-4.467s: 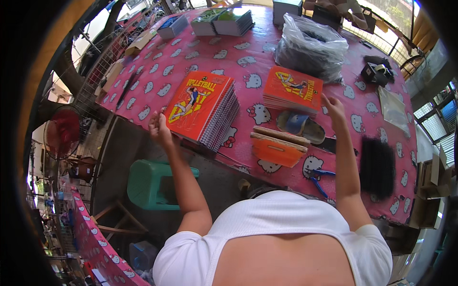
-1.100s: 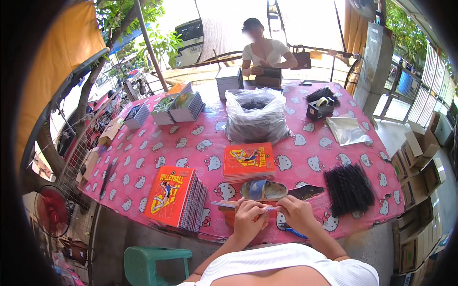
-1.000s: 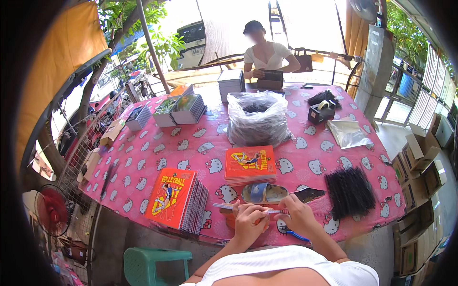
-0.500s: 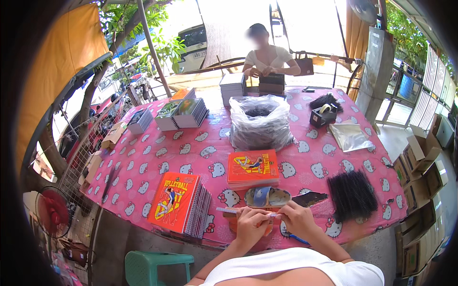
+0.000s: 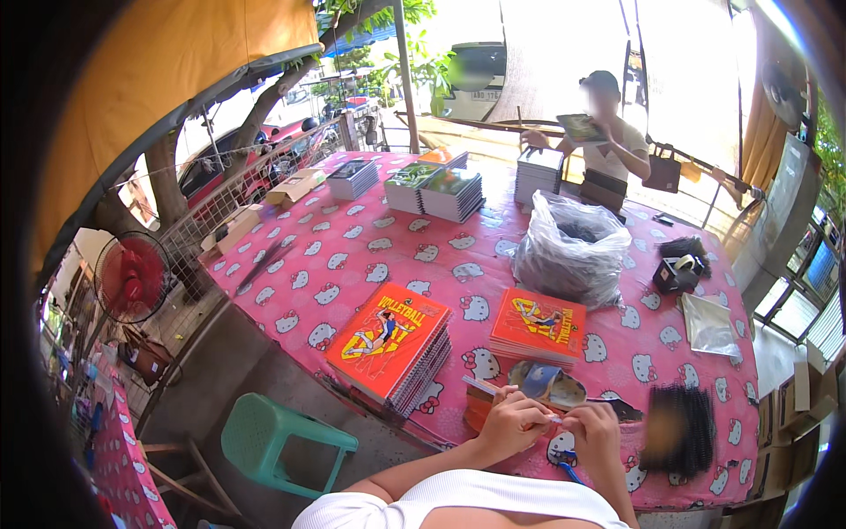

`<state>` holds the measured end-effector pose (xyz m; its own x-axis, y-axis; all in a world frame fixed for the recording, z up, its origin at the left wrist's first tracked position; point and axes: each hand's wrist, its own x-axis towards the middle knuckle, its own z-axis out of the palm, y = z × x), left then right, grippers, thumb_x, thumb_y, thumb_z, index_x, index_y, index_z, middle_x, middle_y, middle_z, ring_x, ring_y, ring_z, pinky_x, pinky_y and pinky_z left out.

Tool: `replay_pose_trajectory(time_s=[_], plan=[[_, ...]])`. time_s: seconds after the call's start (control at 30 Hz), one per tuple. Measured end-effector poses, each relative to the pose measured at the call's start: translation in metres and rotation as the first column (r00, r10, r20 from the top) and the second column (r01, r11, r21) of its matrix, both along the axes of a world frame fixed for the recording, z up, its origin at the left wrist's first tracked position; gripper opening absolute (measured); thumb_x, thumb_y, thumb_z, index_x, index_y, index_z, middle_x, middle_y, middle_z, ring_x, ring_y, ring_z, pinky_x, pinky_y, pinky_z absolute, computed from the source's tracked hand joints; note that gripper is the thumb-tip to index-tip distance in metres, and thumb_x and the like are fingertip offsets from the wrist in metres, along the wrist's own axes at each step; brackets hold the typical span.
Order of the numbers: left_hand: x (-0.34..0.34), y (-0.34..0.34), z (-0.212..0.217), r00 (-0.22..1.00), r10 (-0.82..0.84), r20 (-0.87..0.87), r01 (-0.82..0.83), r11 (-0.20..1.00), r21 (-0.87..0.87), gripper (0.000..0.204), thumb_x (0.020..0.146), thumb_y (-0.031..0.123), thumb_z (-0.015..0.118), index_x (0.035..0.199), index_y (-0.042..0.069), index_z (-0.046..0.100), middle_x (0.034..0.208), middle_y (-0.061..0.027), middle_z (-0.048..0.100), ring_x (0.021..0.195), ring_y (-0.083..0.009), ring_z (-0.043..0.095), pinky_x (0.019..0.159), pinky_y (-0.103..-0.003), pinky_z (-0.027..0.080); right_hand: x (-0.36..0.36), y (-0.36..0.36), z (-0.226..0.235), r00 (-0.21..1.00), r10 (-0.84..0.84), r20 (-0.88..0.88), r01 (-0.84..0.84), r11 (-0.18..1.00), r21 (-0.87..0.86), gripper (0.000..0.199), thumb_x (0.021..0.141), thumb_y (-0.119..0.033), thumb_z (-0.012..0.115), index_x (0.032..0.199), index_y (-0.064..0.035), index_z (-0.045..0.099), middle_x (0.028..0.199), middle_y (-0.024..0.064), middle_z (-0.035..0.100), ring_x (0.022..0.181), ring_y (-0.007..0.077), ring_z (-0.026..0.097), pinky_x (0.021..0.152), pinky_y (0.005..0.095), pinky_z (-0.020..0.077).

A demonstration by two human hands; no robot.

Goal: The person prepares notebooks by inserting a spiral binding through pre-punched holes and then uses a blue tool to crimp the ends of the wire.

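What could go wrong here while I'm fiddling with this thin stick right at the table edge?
1. Both hands, left hand and right hand, work the thin stick at the edge of the pink table; a slip could drop it to the ground.
2. The tall stack of orange notebooks sits close to the near edge beside your left arm; a nudge might tip some off.
3. The black bundle of binding combs also lies near the edge by your right elbow.

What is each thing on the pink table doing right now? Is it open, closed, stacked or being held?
Left hand: closed around a thin stick.
Right hand: fingers pinching the same stick's end.
Thin stick: held over the table edge.
Orange notebooks: stacked, covers shut.
Clear plastic bag: open at top, full.
Green stool: upright, nobody sitting.
Red fan: standing; running or not, can't tell.
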<state>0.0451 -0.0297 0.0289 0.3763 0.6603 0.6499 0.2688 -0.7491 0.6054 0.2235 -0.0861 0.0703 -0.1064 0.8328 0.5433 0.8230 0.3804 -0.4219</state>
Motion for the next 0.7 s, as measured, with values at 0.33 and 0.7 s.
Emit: replay_pose_trajectory(time_s=[0.33,0.7], plan=[[-0.007,0.007,0.012,0.982,0.017,-0.187,-0.015,1.0,0.009,0.024,0.071,0.026,0.076,0.095,0.022,0.072,0.102,0.0003,0.067,0.098,-0.0171,0.06,0.09,-0.032,0.037,0.039,0.0,-0.091,0.991,-0.002,0.135,0.026,0.984,-0.178,0.029,0.072,-0.007,0.066,0.098,-0.0005,0.056,0.107,0.0204,0.056,0.1,0.038,0.054,0.088,0.0442,0.0436],[-0.002,0.008,0.014,0.984,0.125,-0.124,-0.128,0.992,-0.011,0.029,0.065,0.03,0.079,0.088,0.015,0.07,0.08,-0.0005,0.067,0.082,-0.018,0.063,0.089,-0.035,0.038,0.048,0.077,-0.088,0.924,0.075,0.375,0.079,0.923,-0.378,0.046,0.065,-0.03,0.075,0.099,-0.0055,0.056,0.099,0.0153,0.06,0.093,0.0338,0.061,0.073,0.0442,0.0519]])
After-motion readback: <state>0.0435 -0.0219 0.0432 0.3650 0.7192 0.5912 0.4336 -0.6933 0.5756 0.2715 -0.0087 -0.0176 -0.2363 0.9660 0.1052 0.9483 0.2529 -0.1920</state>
